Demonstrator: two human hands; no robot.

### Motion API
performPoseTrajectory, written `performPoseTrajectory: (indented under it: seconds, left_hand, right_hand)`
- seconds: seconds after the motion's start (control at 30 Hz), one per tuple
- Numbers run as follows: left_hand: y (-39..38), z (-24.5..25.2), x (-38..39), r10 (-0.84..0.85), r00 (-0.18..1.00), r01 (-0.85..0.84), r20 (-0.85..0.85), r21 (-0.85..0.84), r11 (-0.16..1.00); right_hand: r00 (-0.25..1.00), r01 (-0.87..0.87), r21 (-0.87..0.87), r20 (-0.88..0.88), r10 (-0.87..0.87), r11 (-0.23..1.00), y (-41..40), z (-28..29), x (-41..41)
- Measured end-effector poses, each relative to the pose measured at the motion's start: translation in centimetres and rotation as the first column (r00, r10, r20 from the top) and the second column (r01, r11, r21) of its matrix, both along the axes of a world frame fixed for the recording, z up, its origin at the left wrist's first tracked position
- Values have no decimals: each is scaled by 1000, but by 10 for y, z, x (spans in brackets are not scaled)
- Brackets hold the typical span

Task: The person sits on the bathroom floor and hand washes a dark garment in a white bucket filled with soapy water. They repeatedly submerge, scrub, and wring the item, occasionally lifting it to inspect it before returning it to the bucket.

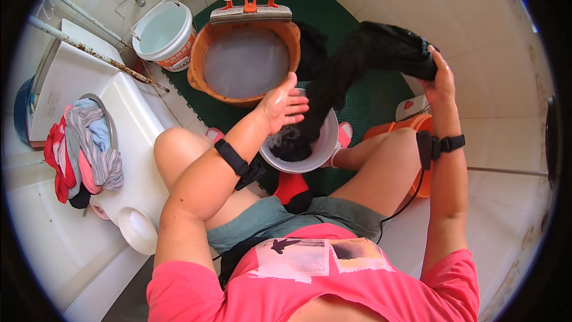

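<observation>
My right hand point(439, 78) is raised at the right and grips one end of a wet black garment point(357, 56). The cloth stretches left and down from it into a white basin point(330, 145) between my feet, where part of it lies in sudsy water. My left hand point(284, 106) is spread over the basin's left side, its fingers apart and holding nothing, close to the hanging cloth. Just beyond it stands an orange-brown tub point(196, 78) of cloudy water, with a sponge mop head point(251, 14) across its far rim.
A white bucket of water point(163, 33) stands beyond the tub's left side. Left, a metal bowl heaped with clothes point(96, 143) and a white bowl point(137, 230) sit on a white ledge. Orange buckets point(420, 188) stand by my right leg. A rusty rail point(96, 56) crosses the upper left.
</observation>
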State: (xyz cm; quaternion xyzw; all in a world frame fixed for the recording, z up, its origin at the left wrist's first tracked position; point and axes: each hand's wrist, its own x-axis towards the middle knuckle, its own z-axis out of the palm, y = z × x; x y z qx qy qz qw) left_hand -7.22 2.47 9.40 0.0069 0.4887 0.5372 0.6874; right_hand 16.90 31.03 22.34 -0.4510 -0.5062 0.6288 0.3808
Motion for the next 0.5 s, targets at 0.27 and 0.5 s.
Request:
performPoseTrajectory:
  seconds: [0.27, 0.5]
  left_hand:
    - [5, 17, -32, 320, 943, -317, -88, 46, 947]
    - [13, 34, -47, 435, 899, -428, -47, 121, 896]
  right_hand:
    - [736, 33, 526, 563, -377, 850, 2, -151, -50]
    - [99, -950, 85, 995, 29, 301, -161, -254, -121]
